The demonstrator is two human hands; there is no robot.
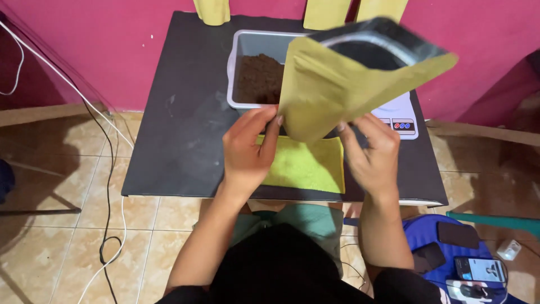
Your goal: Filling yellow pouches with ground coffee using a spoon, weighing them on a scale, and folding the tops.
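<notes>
At the far left we see white and black cables (107, 186) trailing over the tiled floor (50, 247), then the low black table (180, 129) set against a pink wall (112, 50). Our left hand (247, 152) pinches the lower left edge of a yellow pouch (332, 90), thumb in front and the other fingers closed together behind it. The pouch is held up in the air above the table, tilted, with its mouth open and pointing up and to the right; we cannot see anything inside it. Behind it sits a grey tub (247, 50) holding brown powder (260, 77), and under our hands lies a yellow-green cloth (306, 166). Our right hand (371, 155) grips the pouch's lower right corner, fingers curled and pressed on it. A white scale (400, 115) peeks out behind. We judge the pouch opened but not yet filled, the powder all in the tub. More yellow pouches (337, 12) lean at the wall, unused.
</notes>
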